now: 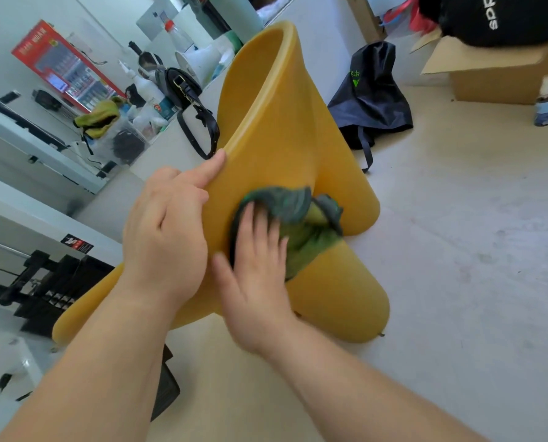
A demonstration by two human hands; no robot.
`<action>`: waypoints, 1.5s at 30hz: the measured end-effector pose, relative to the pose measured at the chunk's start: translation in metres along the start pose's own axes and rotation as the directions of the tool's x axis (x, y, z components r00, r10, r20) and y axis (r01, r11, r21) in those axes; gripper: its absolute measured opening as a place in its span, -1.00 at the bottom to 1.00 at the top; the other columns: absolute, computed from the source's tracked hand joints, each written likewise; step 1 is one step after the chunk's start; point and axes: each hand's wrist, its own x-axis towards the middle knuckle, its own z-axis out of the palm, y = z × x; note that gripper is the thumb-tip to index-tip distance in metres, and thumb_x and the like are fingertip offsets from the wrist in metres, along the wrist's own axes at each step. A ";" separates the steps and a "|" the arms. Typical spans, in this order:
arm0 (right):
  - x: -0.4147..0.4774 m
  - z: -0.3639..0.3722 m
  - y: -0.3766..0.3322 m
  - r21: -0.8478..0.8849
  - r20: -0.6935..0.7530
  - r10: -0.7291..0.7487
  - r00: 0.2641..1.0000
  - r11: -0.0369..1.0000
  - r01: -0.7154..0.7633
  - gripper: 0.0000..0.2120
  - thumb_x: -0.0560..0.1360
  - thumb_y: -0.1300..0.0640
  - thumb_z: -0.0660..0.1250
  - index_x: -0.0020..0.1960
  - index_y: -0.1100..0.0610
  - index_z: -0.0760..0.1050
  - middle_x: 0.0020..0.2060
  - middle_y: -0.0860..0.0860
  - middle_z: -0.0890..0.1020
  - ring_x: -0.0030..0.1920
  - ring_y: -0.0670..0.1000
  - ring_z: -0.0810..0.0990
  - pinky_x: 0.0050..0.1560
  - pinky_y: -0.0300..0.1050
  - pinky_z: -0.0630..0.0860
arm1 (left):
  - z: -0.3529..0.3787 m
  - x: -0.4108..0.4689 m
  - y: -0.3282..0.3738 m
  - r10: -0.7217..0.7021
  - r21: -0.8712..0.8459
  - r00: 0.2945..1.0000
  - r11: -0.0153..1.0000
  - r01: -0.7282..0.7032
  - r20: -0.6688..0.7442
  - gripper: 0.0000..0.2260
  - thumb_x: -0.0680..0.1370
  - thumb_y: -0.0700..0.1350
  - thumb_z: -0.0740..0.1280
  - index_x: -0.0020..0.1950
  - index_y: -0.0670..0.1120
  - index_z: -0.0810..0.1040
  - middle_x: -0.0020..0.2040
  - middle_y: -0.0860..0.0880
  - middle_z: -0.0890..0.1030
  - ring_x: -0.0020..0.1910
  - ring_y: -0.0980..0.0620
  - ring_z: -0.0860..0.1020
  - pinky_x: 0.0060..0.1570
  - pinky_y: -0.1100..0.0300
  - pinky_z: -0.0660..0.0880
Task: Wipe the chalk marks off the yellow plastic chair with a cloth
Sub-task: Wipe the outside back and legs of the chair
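Observation:
The yellow plastic chair (275,122) fills the middle of the view, tipped so its back runs up and away from me. My left hand (167,231) grips its left edge, thumb up along the rim and fingers curled behind it. My right hand (259,266) lies flat, fingers spread, pressing a crumpled green and grey cloth (301,218) against the chair's surface. The right hand is motion-blurred. I can make out no chalk marks on the yellow plastic that shows.
A dark blue bag (371,100) lies on the pale floor right of the chair. A cardboard box (502,74) and a spray bottle (545,103) stand at the far right. A black handbag (186,90) and clutter sit on the white counter at left.

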 end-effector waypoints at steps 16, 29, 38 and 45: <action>0.016 -0.012 0.047 -0.080 -0.090 0.237 0.967 0.966 -0.245 -0.26 0.45 -0.48 -0.31 0.52 -0.30 -0.50 0.61 -0.14 -0.38 0.60 0.06 -0.43 0.54 0.25 -0.36 | -0.023 0.006 -0.014 0.108 0.242 0.955 0.954 -0.177 0.275 -0.48 0.61 -0.23 -0.11 0.52 0.16 0.18 0.21 0.05 0.34 0.10 0.26 0.22 0.14 0.59 0.12; -0.026 0.014 0.056 -0.267 -0.006 0.257 0.967 0.931 -0.249 -0.20 0.47 -0.47 -0.37 0.58 -0.15 -0.48 0.65 0.02 -0.23 0.62 0.20 -0.26 0.56 0.26 -0.36 | -0.059 -0.077 -0.084 0.022 0.253 0.997 0.967 -0.002 -0.079 -0.58 0.64 0.01 0.08 0.52 0.12 0.29 0.23 0.11 0.46 0.20 0.18 0.33 0.18 0.05 0.30; -0.042 0.007 0.105 -0.322 -0.003 0.381 0.925 0.875 -0.361 -0.27 0.48 -0.53 -0.31 0.45 -0.29 -0.61 0.61 -0.04 -0.40 0.61 0.16 -0.38 0.56 0.39 -0.23 | -0.032 -0.085 -0.110 0.027 0.093 0.950 0.996 0.002 -0.311 -0.66 0.67 0.04 0.11 0.41 0.05 0.46 0.02 0.08 0.49 0.06 -0.01 0.45 0.14 -0.17 0.41; -0.046 0.031 0.028 -0.163 0.137 0.073 0.988 0.985 -0.051 -0.15 0.46 -0.49 -0.29 0.58 -0.10 -0.49 0.60 -0.18 -0.34 0.58 -0.12 -0.41 0.57 0.08 -0.41 | -0.026 -0.089 -0.125 0.130 0.030 0.921 0.991 -0.128 -0.368 -0.69 0.67 -0.05 0.19 0.40 -0.02 0.49 0.01 0.05 0.53 0.04 -0.02 0.47 0.12 -0.10 0.41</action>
